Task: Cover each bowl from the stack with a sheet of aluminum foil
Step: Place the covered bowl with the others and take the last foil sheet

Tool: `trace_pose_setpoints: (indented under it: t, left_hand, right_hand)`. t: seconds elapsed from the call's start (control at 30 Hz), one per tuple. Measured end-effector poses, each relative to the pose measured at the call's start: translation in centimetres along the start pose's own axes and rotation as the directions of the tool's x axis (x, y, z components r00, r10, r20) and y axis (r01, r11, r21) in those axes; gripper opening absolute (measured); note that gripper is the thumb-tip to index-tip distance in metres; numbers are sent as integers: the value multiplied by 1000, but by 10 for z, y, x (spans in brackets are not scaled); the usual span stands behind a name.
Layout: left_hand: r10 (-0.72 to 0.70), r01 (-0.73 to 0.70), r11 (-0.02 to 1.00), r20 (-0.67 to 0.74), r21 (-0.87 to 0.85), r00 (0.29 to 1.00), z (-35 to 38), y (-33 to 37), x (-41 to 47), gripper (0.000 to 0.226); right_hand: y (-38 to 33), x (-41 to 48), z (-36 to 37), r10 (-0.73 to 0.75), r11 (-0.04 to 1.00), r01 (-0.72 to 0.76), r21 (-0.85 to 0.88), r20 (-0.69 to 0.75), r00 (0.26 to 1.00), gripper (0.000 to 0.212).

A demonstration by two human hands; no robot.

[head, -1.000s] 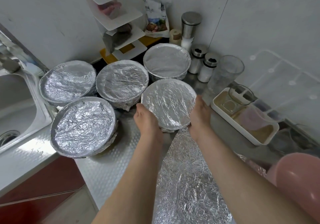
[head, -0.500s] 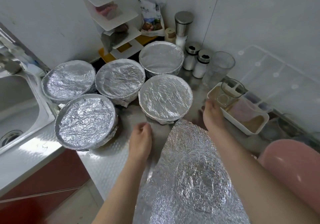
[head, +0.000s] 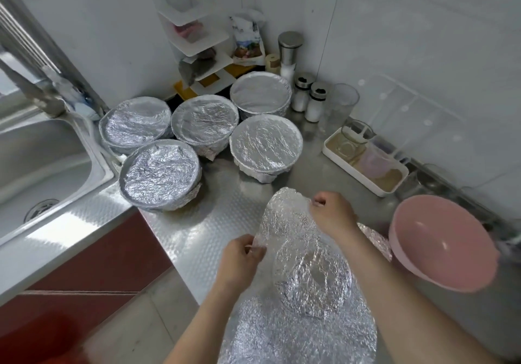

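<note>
While left hand [head: 239, 259], right hand [head: 334, 214] pinch foil sheet [head: 304, 276], pink bowl [head: 442, 245] uncovered

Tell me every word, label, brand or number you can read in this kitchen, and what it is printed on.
No text here can be read.
Printed bag against the back wall: a picture and some lettering, too blurred to read.
Shakers and steel canister: no lettering shows.
Foil sheet and foil-covered bowls: no print.

Both hands [head: 242, 253] [head: 332, 214] pinch a crinkled foil sheet [head: 304, 267] beside five covered bowls [head: 266, 145].
</note>
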State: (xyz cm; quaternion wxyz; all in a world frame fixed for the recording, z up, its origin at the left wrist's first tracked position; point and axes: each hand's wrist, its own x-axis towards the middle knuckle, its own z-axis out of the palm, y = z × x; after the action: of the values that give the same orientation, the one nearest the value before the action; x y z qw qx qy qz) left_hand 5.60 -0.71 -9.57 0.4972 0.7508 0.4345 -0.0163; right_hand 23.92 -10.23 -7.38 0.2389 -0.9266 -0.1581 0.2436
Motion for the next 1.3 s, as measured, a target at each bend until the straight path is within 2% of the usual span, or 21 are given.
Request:
trace_pose_setpoints:
  t: [0.07, 0.1, 0.13, 0.23, 0.3, 0.37, 0.43, 0.5, 0.57, 0.67, 0.73, 0.77, 0.83, 0.93, 1.0, 1.07, 1.1, 1.17, 1.23, 1.3]
  left_hand:
    - [16, -21, 994, -47, -106, 999, -4, -3, -11, 18]
    - [20, -34, 985, -87, -169, 996, -8, -3, -19, 14]
    - [30, -60, 972, -136, -227, 990, -11, -5, -21, 12]
    - [-17, -98, 918, -284, -384, 959, -29, -7, -30, 3]
    - [-67, -118, 860, -341, -496, 938, -41, -9, -32, 7]
    - [-125, -128, 793, -364, -595, 923, -50, -11, -37, 12]
    - [-179, -119, 756, -378, -643, 908, -56, -15, -39, 14]
    - [-239, -91, 738, -385, -669, 891, -57, -22, -40, 43]
    - [-253, -97, 713, -384, -695, 888, -58, -30, -35, 57]
    - [-228, -99, 713, -363, -694, 904, -50, -35, -32, 42]
    - [-188, -97, 738, -342, -668, 921, -42, -38, -30, 18]
    - [-165, -99, 758, -337, -644, 927, -40, -38, -30, 10]
    - [-172, -70, 796, -335, -602, 927, -38, -44, -27, 10]
    - [-178, -39, 842, -345, -539, 922, -42, -62, -32, 30]
    - [-31, -115, 925, -374, -361, 927, -43, -79, -49, 42]
    - [182, -217, 974, -354, -63, 917, -44, -101, -67, 63]
    - [267, -255, 964, -309, 78, 913, -40, -108, -73, 72]
    - [344, -274, 905, -181, 325, 922, -37, -123, -86, 77]
    - [385, -311, 794, -37, 522, 922, -31, -132, -96, 79]
    - [427, -372, 679, 71, 633, 901, -27, -136, -103, 78]
  right_hand:
    - [-7, -13, -3, -131, 987, 138, 81, -90, 987, 19]
    - [-12, -21, -5, -209, 970, 224, 92, -152, 966, 9]
    - [-16, -25, -7, -289, 947, 312, 77, -221, 932, 10]
    - [-22, -41, -22, -464, 873, 488, -2, -313, 829, 63]
    - [-16, -50, -30, -558, 827, 546, -131, -294, 776, 75]
    - [-2, -62, -31, -613, 784, 563, -263, -182, 769, 80]
    - [14, -72, -27, -575, 767, 540, -346, 3, 818, 87]
    - [36, -82, -22, -444, 788, 471, -397, 164, 881, 86]
    - [62, -86, -15, -349, 850, 397, -346, 194, 917, 81]
    - [92, -93, 0, -340, 936, 349, -45, 142, 930, 84]
    - [104, -98, 9, -306, 952, 307, 15, 160, 939, 84]
    - [109, -99, 12, -290, 956, 295, -9, 150, 945, 82]
    - [116, -100, 13, -261, 962, 268, -51, 111, 959, 78]
    - [124, -97, 12, -282, 947, 291, -139, 75, 956, 72]
    - [128, -94, 12, -288, 937, 297, -183, 76, 955, 70]
    - [128, -95, 18, -281, 933, 297, -202, 106, 954, 69]
    - [129, -94, 17, -265, 939, 281, -195, 107, 958, 69]
    - [129, -92, 21, -258, 944, 274, -181, 109, 960, 69]
    - [130, -90, 21, -254, 943, 274, -190, 125, 959, 67]
    - [129, -88, 20, -246, 948, 268, -171, 138, 959, 61]
